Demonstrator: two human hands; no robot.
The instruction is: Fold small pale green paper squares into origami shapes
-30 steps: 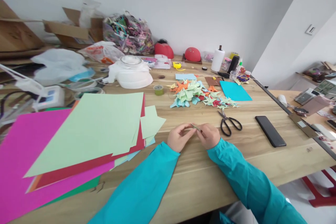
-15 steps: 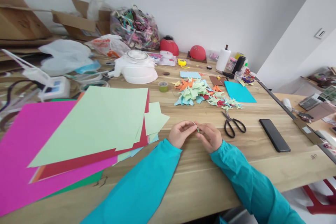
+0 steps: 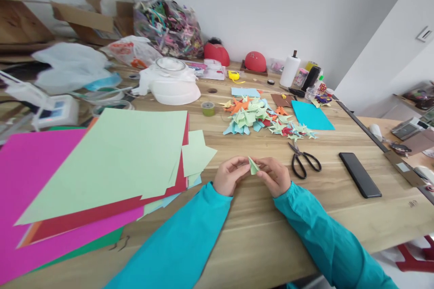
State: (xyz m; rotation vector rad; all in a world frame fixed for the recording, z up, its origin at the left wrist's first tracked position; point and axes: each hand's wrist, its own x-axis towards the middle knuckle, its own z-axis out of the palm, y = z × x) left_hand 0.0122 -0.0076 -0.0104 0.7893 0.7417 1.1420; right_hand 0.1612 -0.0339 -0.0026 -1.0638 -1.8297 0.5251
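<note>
Pinching a small folded green paper piece (image 3: 252,166) with left hand (image 3: 232,175) and right hand (image 3: 275,176), over the desk (image 3: 251,235), left of the scissors (image 3: 296,150); apparently mid-fold, next calling for light, even pressure along a crease.

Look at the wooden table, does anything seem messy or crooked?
Yes, on the left: the large pale green paper sheet, red paper sheet and magenta paper sheet lie askew, their edges poking out unevenly instead of stacking squarely. I see no spill.
</note>
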